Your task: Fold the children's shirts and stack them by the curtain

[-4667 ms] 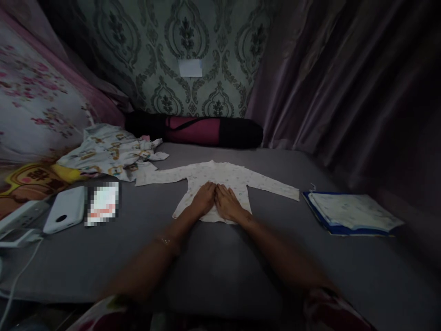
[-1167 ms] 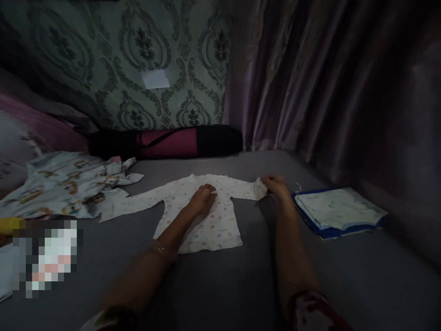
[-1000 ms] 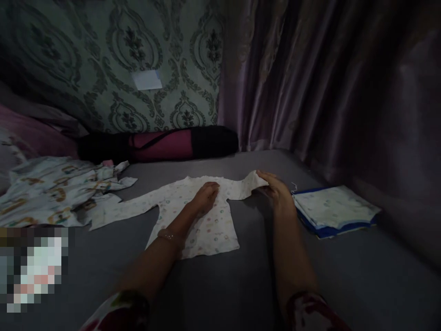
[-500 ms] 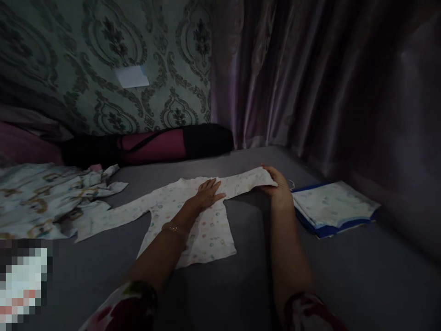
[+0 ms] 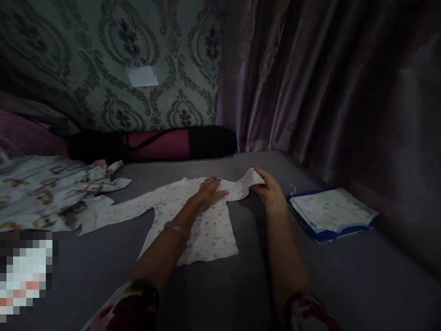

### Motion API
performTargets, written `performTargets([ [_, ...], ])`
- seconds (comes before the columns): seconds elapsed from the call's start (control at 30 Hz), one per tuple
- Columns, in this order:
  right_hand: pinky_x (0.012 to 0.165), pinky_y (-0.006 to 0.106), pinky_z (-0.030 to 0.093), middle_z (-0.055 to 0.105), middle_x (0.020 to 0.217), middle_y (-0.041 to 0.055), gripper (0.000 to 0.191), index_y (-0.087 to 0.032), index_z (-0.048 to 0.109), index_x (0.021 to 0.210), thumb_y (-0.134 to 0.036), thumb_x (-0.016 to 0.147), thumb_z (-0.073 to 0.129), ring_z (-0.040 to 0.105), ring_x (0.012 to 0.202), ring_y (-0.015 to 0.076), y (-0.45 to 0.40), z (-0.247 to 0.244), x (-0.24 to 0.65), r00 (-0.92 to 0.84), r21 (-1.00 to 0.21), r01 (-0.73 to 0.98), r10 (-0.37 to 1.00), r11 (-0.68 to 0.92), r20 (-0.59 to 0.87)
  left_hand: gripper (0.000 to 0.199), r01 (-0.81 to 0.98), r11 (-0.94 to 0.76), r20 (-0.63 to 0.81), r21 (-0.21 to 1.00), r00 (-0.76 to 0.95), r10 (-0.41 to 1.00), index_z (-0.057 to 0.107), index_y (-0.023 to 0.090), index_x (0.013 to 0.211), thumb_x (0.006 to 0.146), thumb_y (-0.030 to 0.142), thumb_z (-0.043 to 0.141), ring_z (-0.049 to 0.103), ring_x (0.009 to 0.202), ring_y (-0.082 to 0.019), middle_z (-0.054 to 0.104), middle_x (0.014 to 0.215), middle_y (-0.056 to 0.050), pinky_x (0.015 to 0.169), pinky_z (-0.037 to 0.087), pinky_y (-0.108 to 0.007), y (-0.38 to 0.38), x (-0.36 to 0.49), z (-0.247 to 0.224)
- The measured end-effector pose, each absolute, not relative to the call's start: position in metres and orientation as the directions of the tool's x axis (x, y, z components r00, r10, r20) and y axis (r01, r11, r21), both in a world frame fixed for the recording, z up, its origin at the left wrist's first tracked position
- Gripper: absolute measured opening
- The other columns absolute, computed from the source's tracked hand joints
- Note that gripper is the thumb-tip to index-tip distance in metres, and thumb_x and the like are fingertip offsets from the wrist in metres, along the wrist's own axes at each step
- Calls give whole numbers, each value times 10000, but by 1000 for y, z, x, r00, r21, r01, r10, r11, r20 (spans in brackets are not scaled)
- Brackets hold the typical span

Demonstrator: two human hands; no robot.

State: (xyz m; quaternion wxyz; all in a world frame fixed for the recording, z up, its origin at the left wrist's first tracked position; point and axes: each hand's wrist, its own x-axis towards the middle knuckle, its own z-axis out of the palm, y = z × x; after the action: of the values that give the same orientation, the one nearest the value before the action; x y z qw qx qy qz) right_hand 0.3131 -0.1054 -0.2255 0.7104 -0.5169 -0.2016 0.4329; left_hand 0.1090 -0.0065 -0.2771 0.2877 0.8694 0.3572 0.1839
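A small white long-sleeved shirt with a coloured print lies spread on a grey sheet. My left hand rests flat on it near the right shoulder, fingers stretched out. At the end of the right sleeve, my right hand grips the cuff between thumb and fingers and holds it raised off the sheet. The sleeve bends upward between my two hands. The left sleeve lies stretched out to the left, its end beside a heap of printed cloth.
Folded clothes, white over blue, lie at the right. Crumpled white printed cloth is heaped at the left. A long black and pink bag lies along the patterned wall. Purple curtains hang at the back right.
My right hand has moved left with the cuff, so the sleeve, straight before, now bends upward. My left hand stays on the shirt. The view has shifted slightly.
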Motion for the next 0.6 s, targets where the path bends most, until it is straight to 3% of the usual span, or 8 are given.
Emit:
performTargets([
  [0.07,543,194,510,659,666,-35,124,-203,627,831,-119,740,627,611,585,108,-100,-223,294,488,-863,-499,849,78,-205,486,385,-364,114,848,539,835,590,196,1216,802,444,647,510,1205,-271,567,1257,-117,1017,405,-397,-10,93,-281],
  [0.13,531,183,505,657,664,-43,182,-198,622,853,-64,729,625,607,570,99,-93,-221,274,413,-830,-556,883,49,-225,425,174,-66,-14,982,423,906,595,177,1175,833,429,620,589,1090,-230,611,1182,-113,932,477,-353,-12,72,-283],
  [0.23,537,190,512,654,655,-44,242,-194,606,879,-15,718,624,608,564,102,-78,-220,243,333,-831,-555,911,-20,-245,317,-112,257,-203,960,351,914,597,154,1086,853,366,621,650,959,-184,636,1151,-120,870,521,-319,-13,39,-281],
  [0.33,537,192,511,648,651,-47,289,-196,597,929,-2,717,622,611,568,105,-59,-220,214,338,-870,-489,907,-61,-253,257,-251,360,-271,899,329,905,586,145,1036,886,353,591,674,895,-162,644,1135,-138,866,536,-311,-13,17,-279],
  [0.47,525,187,503,643,664,-55,335,-203,598,1020,-31,735,640,604,547,95,-38,-227,174,355,-925,-370,907,-85,-225,381,-293,408,-279,865,394,876,575,148,1012,933,502,459,683,906,-194,662,1076,-155,876,545,-351,-10,11,-279],
  [0.6,586,217,540,702,781,1,239,-184,618,1005,-143,780,684,666,653,119,-36,-237,152,163,-940,-307,964,-152,-209,470,-301,442,-295,845,428,854,595,172,1039,934,574,376,680,896,-205,681,1030,-124,808,567,-356,-2,14,-279],
])
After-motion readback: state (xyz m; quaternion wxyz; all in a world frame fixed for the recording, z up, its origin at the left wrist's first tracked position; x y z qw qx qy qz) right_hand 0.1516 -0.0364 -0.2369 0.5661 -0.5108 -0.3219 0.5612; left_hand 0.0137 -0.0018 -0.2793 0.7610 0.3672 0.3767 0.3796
